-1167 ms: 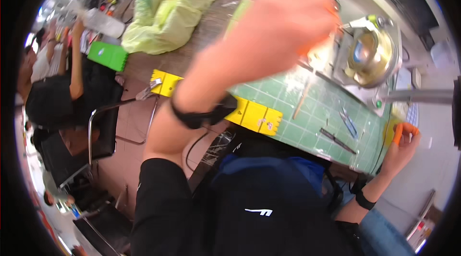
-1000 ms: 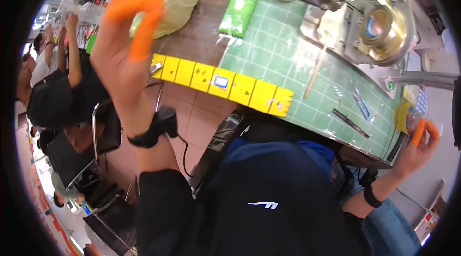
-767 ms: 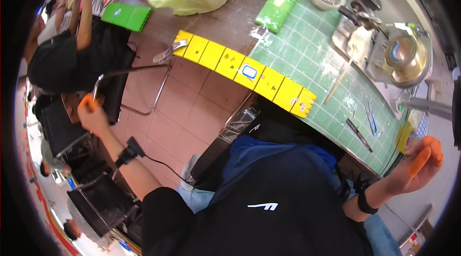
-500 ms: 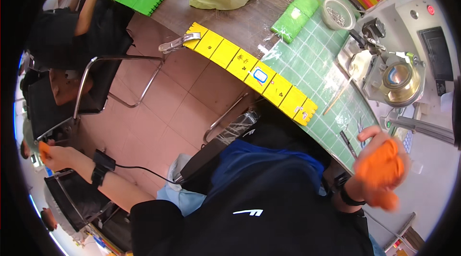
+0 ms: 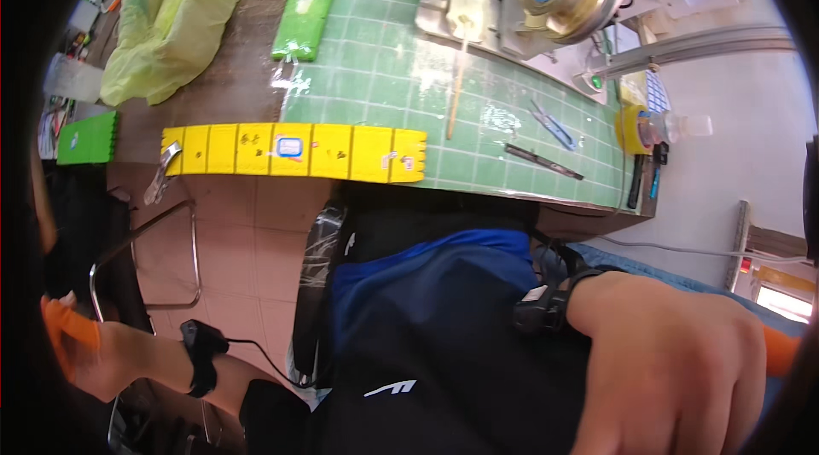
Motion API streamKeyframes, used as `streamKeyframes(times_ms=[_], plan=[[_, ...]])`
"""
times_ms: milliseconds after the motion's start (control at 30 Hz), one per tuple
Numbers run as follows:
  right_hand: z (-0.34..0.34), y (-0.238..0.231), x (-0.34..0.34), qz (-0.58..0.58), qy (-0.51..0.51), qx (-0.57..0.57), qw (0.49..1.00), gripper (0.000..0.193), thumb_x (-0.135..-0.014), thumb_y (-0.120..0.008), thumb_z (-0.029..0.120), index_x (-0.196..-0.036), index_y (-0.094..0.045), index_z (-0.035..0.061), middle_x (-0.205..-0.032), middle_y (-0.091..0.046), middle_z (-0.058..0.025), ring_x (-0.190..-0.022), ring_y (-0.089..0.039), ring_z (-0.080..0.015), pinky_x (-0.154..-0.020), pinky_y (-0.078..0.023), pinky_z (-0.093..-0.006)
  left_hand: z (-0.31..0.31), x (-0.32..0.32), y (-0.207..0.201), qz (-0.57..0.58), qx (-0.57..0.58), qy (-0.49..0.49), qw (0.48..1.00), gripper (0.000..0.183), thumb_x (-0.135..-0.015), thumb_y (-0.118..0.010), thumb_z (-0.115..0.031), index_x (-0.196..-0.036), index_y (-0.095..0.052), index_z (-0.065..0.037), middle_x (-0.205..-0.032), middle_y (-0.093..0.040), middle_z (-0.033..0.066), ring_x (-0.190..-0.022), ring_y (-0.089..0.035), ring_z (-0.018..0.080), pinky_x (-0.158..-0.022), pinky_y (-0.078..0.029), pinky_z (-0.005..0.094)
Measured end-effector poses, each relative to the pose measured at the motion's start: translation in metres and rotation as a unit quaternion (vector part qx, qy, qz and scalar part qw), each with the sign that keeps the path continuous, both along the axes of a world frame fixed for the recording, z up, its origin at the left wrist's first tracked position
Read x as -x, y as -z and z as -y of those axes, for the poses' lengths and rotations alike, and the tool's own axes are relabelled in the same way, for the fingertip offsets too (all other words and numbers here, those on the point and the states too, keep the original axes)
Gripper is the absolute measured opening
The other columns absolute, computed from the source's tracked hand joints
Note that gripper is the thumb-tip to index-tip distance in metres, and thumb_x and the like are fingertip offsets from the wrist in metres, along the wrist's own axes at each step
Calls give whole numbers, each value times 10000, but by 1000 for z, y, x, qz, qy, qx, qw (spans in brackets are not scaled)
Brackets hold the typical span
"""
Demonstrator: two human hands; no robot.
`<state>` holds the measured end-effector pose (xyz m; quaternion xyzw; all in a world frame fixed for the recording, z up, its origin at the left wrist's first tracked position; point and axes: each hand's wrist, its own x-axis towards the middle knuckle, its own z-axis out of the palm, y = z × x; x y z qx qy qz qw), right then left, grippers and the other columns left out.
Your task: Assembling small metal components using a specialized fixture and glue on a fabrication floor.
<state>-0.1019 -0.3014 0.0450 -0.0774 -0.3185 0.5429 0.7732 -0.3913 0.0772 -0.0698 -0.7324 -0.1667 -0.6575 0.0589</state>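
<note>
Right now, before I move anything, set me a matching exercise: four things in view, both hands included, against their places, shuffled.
1. left hand
2. yellow strip
3. right hand
4. blue tool

A. picture's lower right
B. beside the dark tool
C. picture's lower left
D. along the near edge of the table

Pairs: 1-C, 2-D, 3-A, 4-B

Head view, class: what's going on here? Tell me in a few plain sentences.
A person in orange finger covers has both hands off the workbench. The left hand is at the lower left; the right hand is close to the camera at the lower right, back of the hand showing. Whether either holds anything can't be made out. On the green mat lie a slim dark tool and a blue tool. A yellow strip runs along the front edge.
</note>
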Motion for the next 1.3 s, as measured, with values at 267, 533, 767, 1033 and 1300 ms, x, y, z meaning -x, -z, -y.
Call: streamKeyframes(times_ms=[267,533,767,1033,1300], plan=[[-23,14,-2,105,-92,-218,966,557,-1089,-330,248,-559,-455,128,-559,-376,-37,-466,-451,-224,-976,-462,-769,50,-22,6,-26,-4,-46,999,238,-895,-713,70,-1071,-596,180,-932,-695,237,-722,-700,237,-747,-620,303],[-32,7,11,154,-43,-125,979,563,-1096,-332,183,-557,-478,114,-569,-456,-54,-533,-567,-230,-1078,-516,-530,74,-43,7,-28,74,72,994,226,-862,-721,77,-1055,-631,151,-1015,-671,236,-745,-689,253,-727,-597,326],[-51,35,-29,243,-127,-181,945,503,-1074,-501,234,-602,-552,69,-596,-483,-49,-559,-543,-202,-901,-593,-412,141,-119,12,-131,221,321,912,244,-697,-850,-27,-914,-741,-51,-937,-706,140,-704,-653,238,-616,-509,302],[-27,77,-74,410,69,3,909,126,-942,-688,85,-925,-702,-39,-822,-728,-249,-761,-760,-380,-851,-571,-650,164,-150,4,-157,332,449,814,293,-664,-880,-18,-907,-731,-87,-923,-742,86,-668,-640,179,-573,-489,269],[-35,86,-71,564,276,149,764,352,-980,-681,281,-972,-682,-71,-710,-694,-190,-683,-742,-372,-766,-605,-612,166,-169,1,-199,411,498,737,315,-662,-875,25,-918,-731,-88,-943,-728,80,-752,-656,169,-619,-499,246]])
